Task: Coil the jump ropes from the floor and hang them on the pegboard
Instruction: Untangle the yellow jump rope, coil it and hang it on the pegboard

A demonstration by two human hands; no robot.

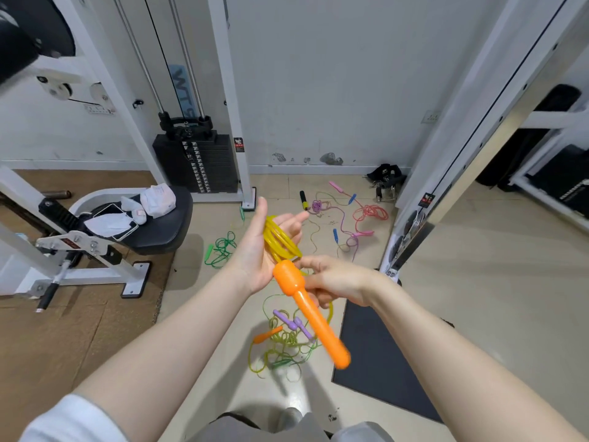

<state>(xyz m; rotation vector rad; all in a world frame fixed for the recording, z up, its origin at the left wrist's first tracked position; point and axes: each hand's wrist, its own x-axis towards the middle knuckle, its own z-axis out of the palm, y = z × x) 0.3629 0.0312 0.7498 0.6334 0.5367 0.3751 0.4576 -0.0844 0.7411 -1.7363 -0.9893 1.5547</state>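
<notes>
Head view: left hand (258, 250) is open, fingers straight, w/ yellow rope (280, 240) coils looped across the palm. Right hand (334, 279) has fingers curled round the rope just by the orange handle (310, 309), which hangs blurred below both hands. More ropes on the floor (478, 250): green rope (221, 248) left, red rope (369, 213) by the wall, tangled pile (283, 342) under the hands

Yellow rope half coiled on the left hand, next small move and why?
Probably wrap another loop: the yellow rope lies in coils across the open left hand, while the right hand holds the orange handle and slack trails to the floor.
</notes>
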